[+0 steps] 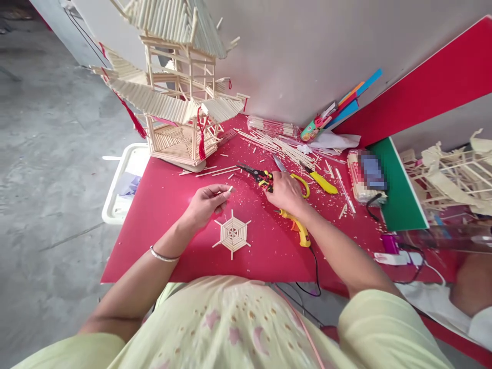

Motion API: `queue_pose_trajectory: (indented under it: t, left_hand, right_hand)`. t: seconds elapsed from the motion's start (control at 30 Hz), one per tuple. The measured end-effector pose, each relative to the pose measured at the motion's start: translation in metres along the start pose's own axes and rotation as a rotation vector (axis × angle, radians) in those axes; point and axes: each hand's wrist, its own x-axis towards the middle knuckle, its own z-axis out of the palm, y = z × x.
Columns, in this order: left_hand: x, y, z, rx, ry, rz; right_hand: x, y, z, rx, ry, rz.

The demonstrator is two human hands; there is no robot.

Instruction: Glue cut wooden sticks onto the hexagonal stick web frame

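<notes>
The hexagonal stick web point(232, 233) lay flat on the red tabletop point(154, 220) in front of my body, its six spokes poking out past the rings. Beyond it and a little to its left, my left hand point(207, 203) was closed in a narrow pinch, thumb and finger holding a short stick point(231, 189) apart from the web. Beyond the web and to its right, my right hand point(286, 192) lay over the handles of the pliers point(251, 171), fingers curled down against them; how firmly I had them I could not tell, since the back of my hand hid most of the grip. The slim nose of the pliers pointed leftward, its tip beyond the web. Scissors point(279, 163) with a yellow handle lay just past that same hand, farther out from the web. Near the web, on its right, rested a yellow glue gun point(300, 233), its black cord trailing over the near edge. Well beyond the web a heap of loose sticks point(284, 146) was spread, with a yellow-handled tool point(323, 182) near its right end. Beyond the web and to its left stood a tall stick pagoda point(169, 105) hung with red tassels.
</notes>
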Motion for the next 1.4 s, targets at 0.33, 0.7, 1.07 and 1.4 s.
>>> queue_pose_trajectory:
  t: [0.33,0.7,1.07,1.4]
  left_hand:
    - [-0.001,-0.001,0.008,-0.037,-0.024,0.059]
    - [-0.001,-0.002,0.008,0.017,-0.030,0.119]
    - [-0.008,0.000,0.012,0.149,-0.013,0.223]
    - [-0.021,0.000,0.016,0.369,0.086,0.385]
  right_hand:
    - [-0.058,-0.018,-0.014,0.226,0.088,-0.194]
    - [-0.076,-0.047,0.012,0.431,0.133,-0.141]
    - [-0.087,-0.069,0.014,0.528,0.147,-0.085]
    - [-0.100,-0.084,0.012,0.525,0.144,-0.061]
